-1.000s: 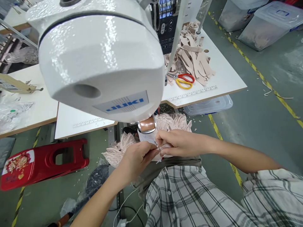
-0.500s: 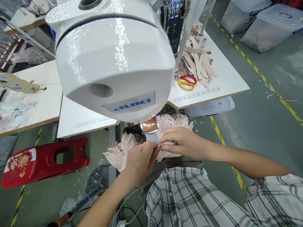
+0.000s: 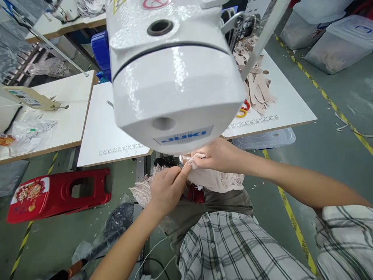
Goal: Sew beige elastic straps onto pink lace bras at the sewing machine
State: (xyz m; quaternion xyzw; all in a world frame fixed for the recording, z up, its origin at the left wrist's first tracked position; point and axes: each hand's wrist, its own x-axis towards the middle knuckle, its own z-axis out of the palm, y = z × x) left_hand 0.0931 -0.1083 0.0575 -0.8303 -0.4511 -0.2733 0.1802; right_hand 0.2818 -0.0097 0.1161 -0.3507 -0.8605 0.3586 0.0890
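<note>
Pale pink lace fabric [image 3: 215, 179] hangs from my two hands over my lap, below the white JUKI sewing machine head [image 3: 177, 101]. My left hand [image 3: 169, 186] pinches the fabric's edge between thumb and fingers. Just up and to the right, my right hand [image 3: 217, 155] is closed on the same edge, with a fold sticking out at its fingers. Both hands are close to the machine's sewing end [image 3: 185, 158], which is partly hidden behind them. More ruffled lace [image 3: 144, 188] bunches to the left of my left hand.
Pale fabric strips [image 3: 259, 91] and red-and-yellow-handled scissors [image 3: 243, 109] lie on the right white table [image 3: 294, 109]. A red plastic stool [image 3: 61, 194] lies on the floor at left. Lidded clear bins [image 3: 338, 46] stand at upper right, and another bin lid [image 3: 268, 138] sits under the table edge.
Both hands have moved up with the fabric edge, closer to the machine. The lace on the right now hangs lower across my lap. The camera view has shifted, so the machine head appears further right.
</note>
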